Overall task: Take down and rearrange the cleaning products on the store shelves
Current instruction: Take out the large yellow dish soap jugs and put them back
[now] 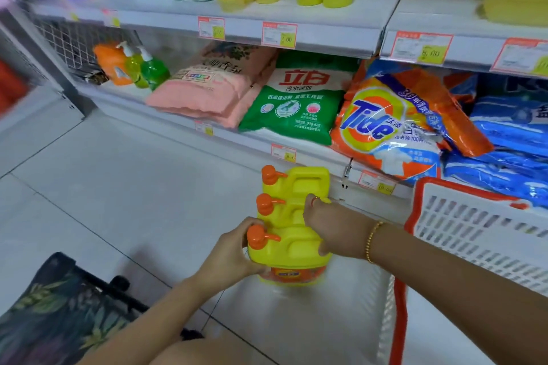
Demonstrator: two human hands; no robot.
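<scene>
Three yellow detergent jugs with orange pump caps stand in a row on the floor tiles in front of the lowest shelf: the nearest jug [289, 258], the middle jug [284, 210] and the far jug [305, 179]. My left hand [234, 249] grips the nearest jug's left side beside its orange pump [258, 236]. My right hand [332, 226] holds the same jug's right side, its fingers reaching up to the middle jug's handle.
A white basket with a red rim [462, 216] stands at the right. The low shelf [311, 154] holds a pink bag [207, 89], a green bag [293, 106], a Tide bag [385, 124] and blue bags [510, 139]. Pump bottles [133, 66] sit at the left.
</scene>
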